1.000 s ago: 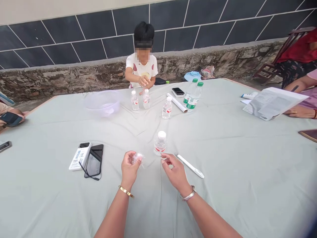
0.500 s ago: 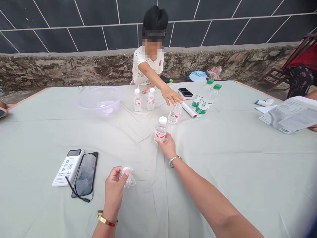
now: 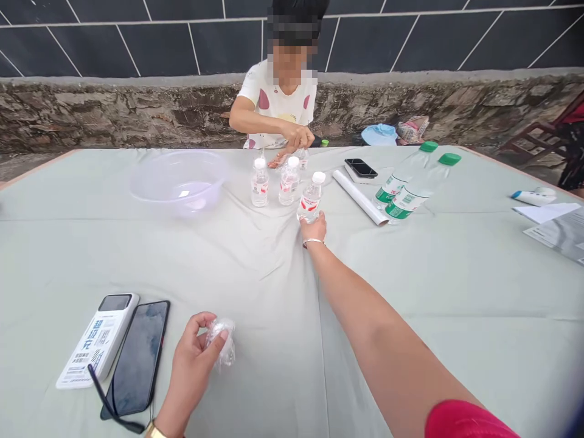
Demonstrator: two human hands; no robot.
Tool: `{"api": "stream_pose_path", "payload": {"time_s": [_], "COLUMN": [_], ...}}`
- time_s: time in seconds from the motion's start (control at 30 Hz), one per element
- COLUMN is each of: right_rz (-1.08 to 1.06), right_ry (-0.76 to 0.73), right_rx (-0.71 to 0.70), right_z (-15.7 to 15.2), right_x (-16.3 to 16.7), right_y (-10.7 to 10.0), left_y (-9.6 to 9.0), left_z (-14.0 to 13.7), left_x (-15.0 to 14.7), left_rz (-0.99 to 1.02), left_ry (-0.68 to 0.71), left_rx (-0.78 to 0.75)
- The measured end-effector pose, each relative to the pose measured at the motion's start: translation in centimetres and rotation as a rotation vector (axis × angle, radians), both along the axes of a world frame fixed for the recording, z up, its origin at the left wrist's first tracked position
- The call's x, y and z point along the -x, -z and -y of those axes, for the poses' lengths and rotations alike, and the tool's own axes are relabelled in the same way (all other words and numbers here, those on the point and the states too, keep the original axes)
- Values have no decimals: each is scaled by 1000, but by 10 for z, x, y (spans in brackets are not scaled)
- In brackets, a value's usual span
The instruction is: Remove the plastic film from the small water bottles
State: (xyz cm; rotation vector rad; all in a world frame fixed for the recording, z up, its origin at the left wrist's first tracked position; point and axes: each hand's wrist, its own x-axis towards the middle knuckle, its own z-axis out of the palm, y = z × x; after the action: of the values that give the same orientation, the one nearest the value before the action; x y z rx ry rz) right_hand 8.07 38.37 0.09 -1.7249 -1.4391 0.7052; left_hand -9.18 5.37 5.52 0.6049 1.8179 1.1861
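Note:
My right hand [image 3: 314, 228] reaches across the table, fingers wrapped round the lower part of a small clear water bottle [image 3: 311, 199] with a white cap and a red-marked label. The bottle stands nearly upright. Crumpled clear plastic wrap [image 3: 222, 344] is pinched in my left hand [image 3: 198, 347], low over the near side of the table. Two similar small bottles, one at the left [image 3: 260, 184] and one in the middle [image 3: 289, 182], stand just beyond my right hand. Across the table, a person [image 3: 278, 103] has both hands at another small bottle [image 3: 303, 159].
A clear purple basin [image 3: 177, 201] stands at the far left. Two green-capped bottles [image 3: 410, 198], a white roll [image 3: 360, 198] and a phone [image 3: 360, 168] are at the right. A white power bank [image 3: 93, 347] and black phone [image 3: 139, 356] lie near left. Papers [image 3: 559, 228] lie far right.
My right hand has moved the small bottle farther across the table. The person opposite has drawn another bottle back and now has both hands at it. My left hand still holds the wrap.

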Motion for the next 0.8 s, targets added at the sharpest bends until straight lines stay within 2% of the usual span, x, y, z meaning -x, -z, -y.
{"api": "stream_pose_path", "payload": {"time_s": [0.07, 0.13, 0.23, 0.4, 0.5, 0.57, 0.63, 0.7, 0.73, 0.8], "right_rz": [15, 74, 189, 357, 408, 403, 363, 297, 257, 165], "right_ry": [4, -112, -333, -451, -474, -471, -496, -554, -575, -551], "right_rx": [-5, -52, -141, -202, -181, -173, -191, -232, -247, -243], "right_z": [24, 52, 83, 94, 95, 95, 91, 78, 67, 38], "right_x": [-4, -7, -10, -8, -8, -8, -3, 9, 19, 45], "right_y": [5, 10, 15, 14, 11, 11, 11, 11, 9, 4], "left_y": [-8, -20, -46, -99, -119, -121, -112, -93, -80, -50], "left_z": [-28, -62, -118, -206, -236, -238, -222, -190, -167, -115], "left_x": [17, 37, 71, 128, 148, 147, 133, 109, 94, 65], "left_rz": [13, 90, 189, 242, 244, 180, 92, 6, -17, -2], "left_ry": [44, 38, -108, -359, -335, -290, -239, -147, -84, 143], "left_rx": [-61, -126, -189, -319, -316, -297, -307, -331, -296, -178]}}
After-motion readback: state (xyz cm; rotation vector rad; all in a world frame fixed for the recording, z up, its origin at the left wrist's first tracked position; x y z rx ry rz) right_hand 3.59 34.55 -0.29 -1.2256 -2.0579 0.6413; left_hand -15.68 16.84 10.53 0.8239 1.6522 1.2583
